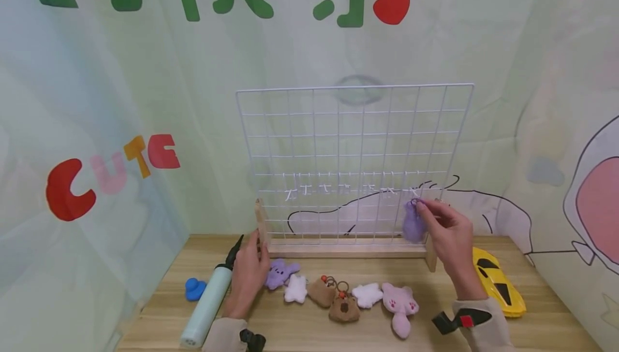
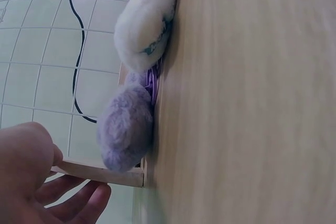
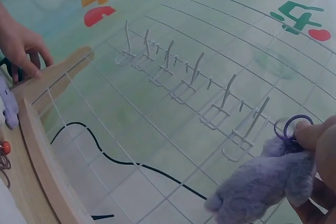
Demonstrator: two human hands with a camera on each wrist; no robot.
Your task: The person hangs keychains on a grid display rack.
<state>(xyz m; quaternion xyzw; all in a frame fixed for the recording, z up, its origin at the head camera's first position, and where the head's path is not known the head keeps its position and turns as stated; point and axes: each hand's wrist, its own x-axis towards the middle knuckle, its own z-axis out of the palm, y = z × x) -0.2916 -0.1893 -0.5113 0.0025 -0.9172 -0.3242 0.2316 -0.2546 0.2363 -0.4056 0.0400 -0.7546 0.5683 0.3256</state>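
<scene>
A purple plush keychain (image 1: 414,227) hangs from my right hand (image 1: 450,234), which pinches its metal ring (image 3: 298,125) between thumb and finger. It is at the right end of a white wire grid (image 1: 358,87), close to the rightmost hook. Several white hooks (image 3: 255,121) stick out along the grid in a row. My left hand (image 1: 250,271) holds the wooden post (image 2: 105,176) at the stand's left end, thumb on one side and fingers on the other. On the table before the stand lie another purple plush (image 1: 280,273), white plushes (image 1: 296,289), brown bears (image 1: 344,309) and a pink plush (image 1: 400,299).
A pale blue hand pump (image 1: 208,303) with a black nozzle lies left of my left arm, beside a small blue toy (image 1: 195,289). Right of my right wrist is a yellow toy car (image 1: 500,282). A printed cloth backdrop (image 1: 145,72) hangs behind the table.
</scene>
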